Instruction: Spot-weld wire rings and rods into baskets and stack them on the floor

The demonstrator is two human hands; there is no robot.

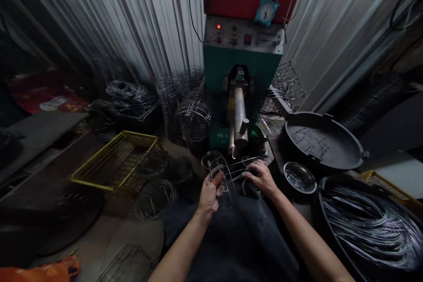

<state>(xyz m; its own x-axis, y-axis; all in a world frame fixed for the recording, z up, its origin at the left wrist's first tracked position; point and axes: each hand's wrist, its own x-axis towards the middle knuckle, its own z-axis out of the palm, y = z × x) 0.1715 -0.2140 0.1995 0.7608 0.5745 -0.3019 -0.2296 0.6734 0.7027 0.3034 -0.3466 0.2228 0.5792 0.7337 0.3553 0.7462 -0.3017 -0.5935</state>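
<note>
In front of the welding machine's arms I hold a small wire frame (226,190) made of thin metal rods. My left hand (209,196) is closed round the frame's left side, with an orange cover on one finger. My right hand (262,177) pinches thin rods on the right side of the frame. Just beyond the frame is the tip of the machine's lower arm (238,141); I cannot tell whether the two touch. Behind it rises the green spot welder (216,64), its red lamp lit.
On the right, a bowl of small metal pieces (300,177) sits near a black pan (340,141) holding bent wires and a tub of wire rings (370,224). To the left are a yellow basket (114,158), round wire frames (194,114) and coiled wire (127,92).
</note>
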